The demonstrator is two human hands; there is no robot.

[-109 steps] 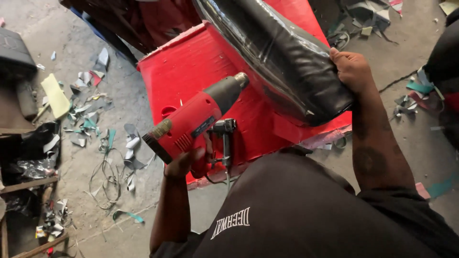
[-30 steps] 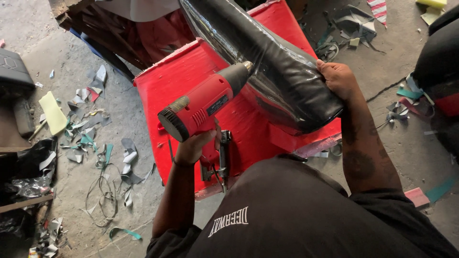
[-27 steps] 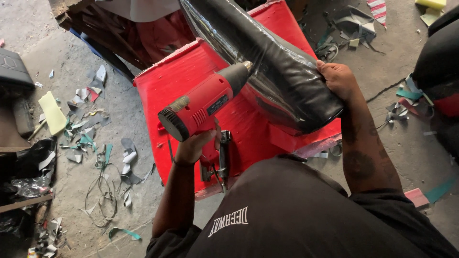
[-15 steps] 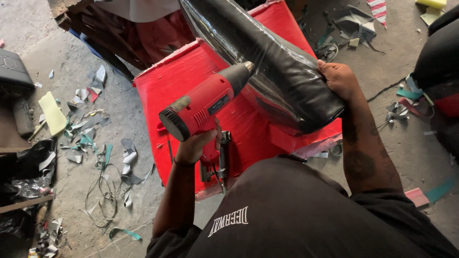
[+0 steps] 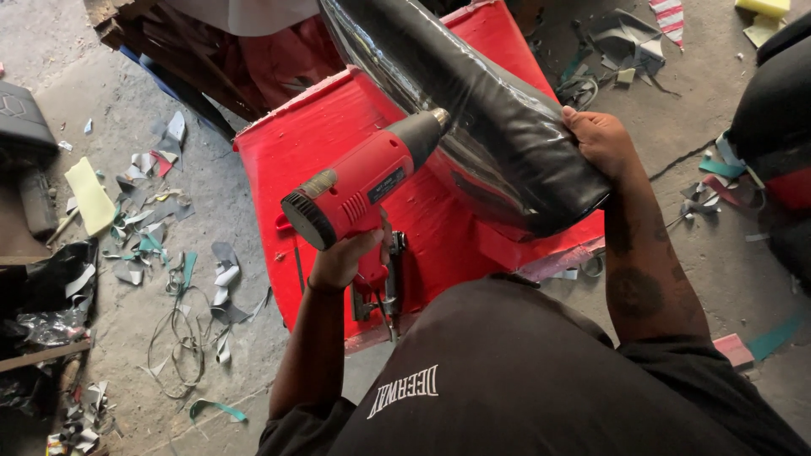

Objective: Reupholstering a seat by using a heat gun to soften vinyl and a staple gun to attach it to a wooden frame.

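My left hand [image 5: 348,256] grips the handle of a red heat gun [image 5: 363,181]. Its dark nozzle touches or nearly touches the side of a long black cushion [image 5: 473,110] wrapped in shiny clear film. My right hand [image 5: 601,142] holds the near end of that cushion and keeps it tilted above a red covered work surface [image 5: 325,139]. A metal stapler-like tool [image 5: 390,283] lies on the red surface just below my left hand.
Scraps of fabric and foam [image 5: 156,228] litter the concrete floor at the left, with a loop of cord [image 5: 177,355]. A yellow foam piece [image 5: 89,196] lies further left. More scraps [image 5: 617,51] lie at the upper right, and a dark seat part [image 5: 777,110] sits at the right edge.
Over the last second the heat gun and both hands have barely moved. Compared with 3.6 s ago, the gun is raised and its nozzle is closer to the cushion.
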